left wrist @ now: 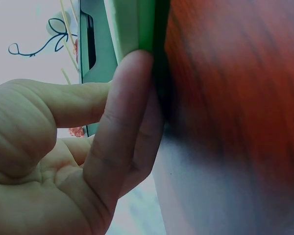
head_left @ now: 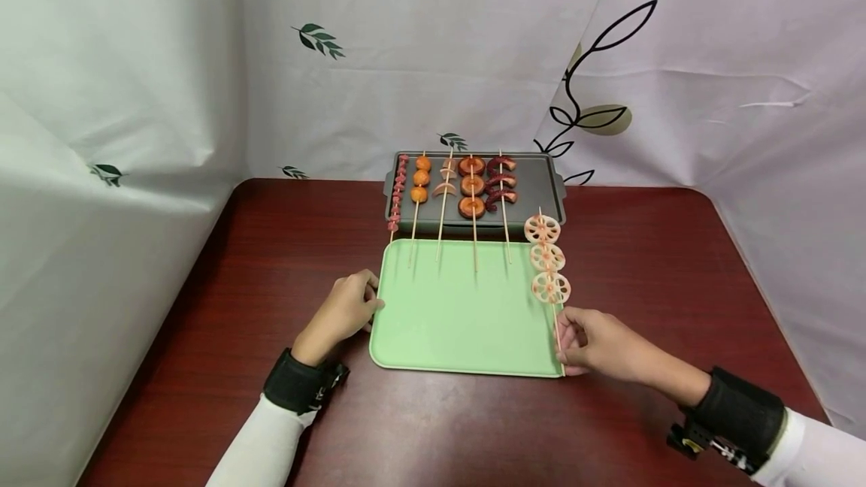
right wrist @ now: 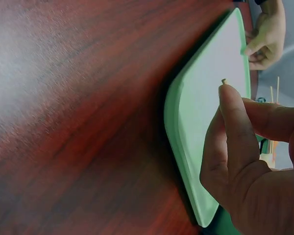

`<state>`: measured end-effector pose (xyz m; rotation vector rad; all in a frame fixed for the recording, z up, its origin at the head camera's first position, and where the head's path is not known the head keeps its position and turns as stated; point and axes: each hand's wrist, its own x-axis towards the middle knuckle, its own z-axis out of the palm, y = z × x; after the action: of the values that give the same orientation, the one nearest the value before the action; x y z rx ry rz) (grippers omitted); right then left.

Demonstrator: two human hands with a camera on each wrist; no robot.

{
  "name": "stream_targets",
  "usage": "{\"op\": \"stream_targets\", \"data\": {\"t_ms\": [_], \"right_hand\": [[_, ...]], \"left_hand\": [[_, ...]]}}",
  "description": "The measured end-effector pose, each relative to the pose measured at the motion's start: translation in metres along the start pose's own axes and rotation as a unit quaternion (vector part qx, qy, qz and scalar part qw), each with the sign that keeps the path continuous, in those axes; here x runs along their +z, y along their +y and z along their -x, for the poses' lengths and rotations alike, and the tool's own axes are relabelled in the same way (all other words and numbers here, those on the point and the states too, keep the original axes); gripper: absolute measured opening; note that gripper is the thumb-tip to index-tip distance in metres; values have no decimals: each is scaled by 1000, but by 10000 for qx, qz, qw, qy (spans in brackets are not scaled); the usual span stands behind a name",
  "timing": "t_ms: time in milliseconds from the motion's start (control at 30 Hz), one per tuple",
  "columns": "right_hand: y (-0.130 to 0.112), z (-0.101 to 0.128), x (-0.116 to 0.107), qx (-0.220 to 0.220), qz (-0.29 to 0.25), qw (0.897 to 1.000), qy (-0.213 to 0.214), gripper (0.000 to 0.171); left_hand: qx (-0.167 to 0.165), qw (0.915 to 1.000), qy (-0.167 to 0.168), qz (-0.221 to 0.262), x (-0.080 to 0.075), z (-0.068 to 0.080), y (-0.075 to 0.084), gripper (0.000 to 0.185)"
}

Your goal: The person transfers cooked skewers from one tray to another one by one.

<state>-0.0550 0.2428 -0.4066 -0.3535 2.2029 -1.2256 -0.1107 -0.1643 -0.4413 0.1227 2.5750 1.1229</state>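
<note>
Both hands sit at the green tray [head_left: 440, 322]: left hand [head_left: 341, 312] holds its left edge, right hand [head_left: 598, 344] pinches the lotus-root skewer [head_left: 549, 269] above the tray's right side. Five skewers already lie on the grill pan [head_left: 537, 186]; this one apparently remains.

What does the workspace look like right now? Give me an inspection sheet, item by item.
Surface: dark red wooden table, glossy.
Job's things: lotus root skewer with three slices, lying along the right edge of the green tray; five more skewers rest on the dark grill pan behind, their sticks reaching over the tray's far edge.
Clutter: nothing seen.
Hands: right hand pinches the stick end of the lotus root skewer; left hand holds the tray's left edge, fingers against the rim.
Cables: nothing seen; black wrist straps only.
Surroundings: white cloth backdrop printed with leaves, on three sides.
</note>
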Motion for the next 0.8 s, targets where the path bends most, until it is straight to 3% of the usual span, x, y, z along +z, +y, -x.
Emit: {"op": "stream_targets", "data": {"t_ms": [800], "right_hand": [[15,14,14,477,-936,9936,-410,17]], "left_hand": [[-26,10000,-17,-89,1,-1,0,28]]}}
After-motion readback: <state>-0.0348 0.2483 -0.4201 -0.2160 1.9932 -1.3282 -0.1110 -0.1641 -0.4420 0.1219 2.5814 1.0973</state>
